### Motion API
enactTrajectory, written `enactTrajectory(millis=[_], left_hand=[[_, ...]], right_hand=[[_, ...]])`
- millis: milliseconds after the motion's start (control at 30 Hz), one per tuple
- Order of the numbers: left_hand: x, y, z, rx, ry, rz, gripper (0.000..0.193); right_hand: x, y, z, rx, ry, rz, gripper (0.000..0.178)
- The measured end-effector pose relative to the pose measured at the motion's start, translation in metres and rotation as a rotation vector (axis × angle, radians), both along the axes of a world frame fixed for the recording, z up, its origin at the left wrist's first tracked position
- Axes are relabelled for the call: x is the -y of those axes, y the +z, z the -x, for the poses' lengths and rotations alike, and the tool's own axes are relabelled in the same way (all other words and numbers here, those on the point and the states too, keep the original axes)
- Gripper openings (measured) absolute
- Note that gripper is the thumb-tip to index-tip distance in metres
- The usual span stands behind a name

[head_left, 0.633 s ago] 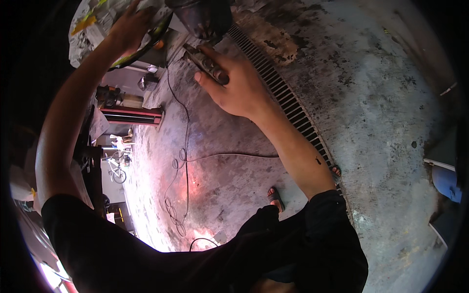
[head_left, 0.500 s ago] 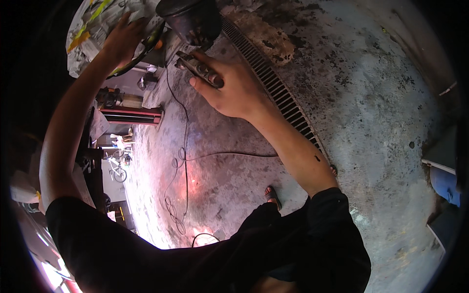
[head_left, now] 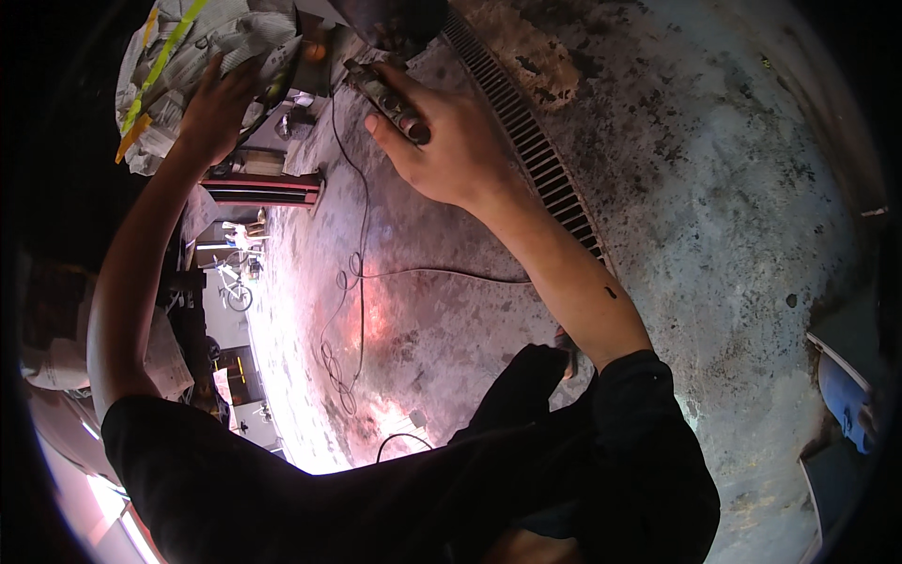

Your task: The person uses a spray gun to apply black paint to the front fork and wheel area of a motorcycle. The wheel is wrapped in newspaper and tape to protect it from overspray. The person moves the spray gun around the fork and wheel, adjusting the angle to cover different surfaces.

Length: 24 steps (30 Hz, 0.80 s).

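Note:
My left hand (head_left: 219, 115) lies with fingers stretched out on a sheet of crumpled newspaper (head_left: 240, 33), stuck with yellow and orange tape, that covers a rounded panel at the upper left. In my right hand (head_left: 449, 148) is a small, dark, stained metal tool (head_left: 385, 99) with a round end. Thumb and fingers close around it; its exact kind cannot be made out. It is held over the floor, apart from the paper and just below a dark bucket-like container (head_left: 399, 23).
A slotted drain grate (head_left: 526, 132) runs along the stained concrete floor (head_left: 705, 235). A thin hose or cable (head_left: 362, 216) lies looped on the floor. A red-edged post base (head_left: 268, 190) and a bicycle (head_left: 235, 282) stand to the left. Boards and a blue item (head_left: 846, 399) are at the right edge.
My left hand has slid down and slightly left on the newspaper. The view has shifted, showing more taped paper. My right hand keeps its hold on the tool, and my foot has moved.

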<state>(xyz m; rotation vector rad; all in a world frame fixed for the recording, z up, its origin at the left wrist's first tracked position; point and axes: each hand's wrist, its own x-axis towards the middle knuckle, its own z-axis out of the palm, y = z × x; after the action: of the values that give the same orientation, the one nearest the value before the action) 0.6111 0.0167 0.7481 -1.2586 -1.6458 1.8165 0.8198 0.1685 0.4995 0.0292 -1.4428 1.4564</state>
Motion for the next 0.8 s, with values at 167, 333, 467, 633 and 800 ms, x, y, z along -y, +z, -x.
enactTrajectory(millis=[167,333,467,633,800], left_hand=[[0.002,-0.001,-0.002,-0.067,-0.036,0.038,0.06],[0.007,0.0,0.005,-0.054,-0.085,0.033,0.055],[0.007,0.004,0.003,0.103,-0.137,-0.057,0.061],[-0.008,0.001,-0.004,-0.115,0.051,0.194,0.065],[-0.01,0.003,-0.012,-0.109,-0.043,0.202,0.064]], right_hand=[[0.016,0.003,0.025,0.059,0.06,0.017,0.054],[0.033,0.01,0.053,0.042,0.079,0.003,0.053],[0.039,0.021,0.081,0.013,0.005,0.003,0.052],[0.038,0.025,0.11,0.043,0.011,-0.006,0.049],[0.044,0.025,0.122,0.051,0.031,-0.018,0.051]])
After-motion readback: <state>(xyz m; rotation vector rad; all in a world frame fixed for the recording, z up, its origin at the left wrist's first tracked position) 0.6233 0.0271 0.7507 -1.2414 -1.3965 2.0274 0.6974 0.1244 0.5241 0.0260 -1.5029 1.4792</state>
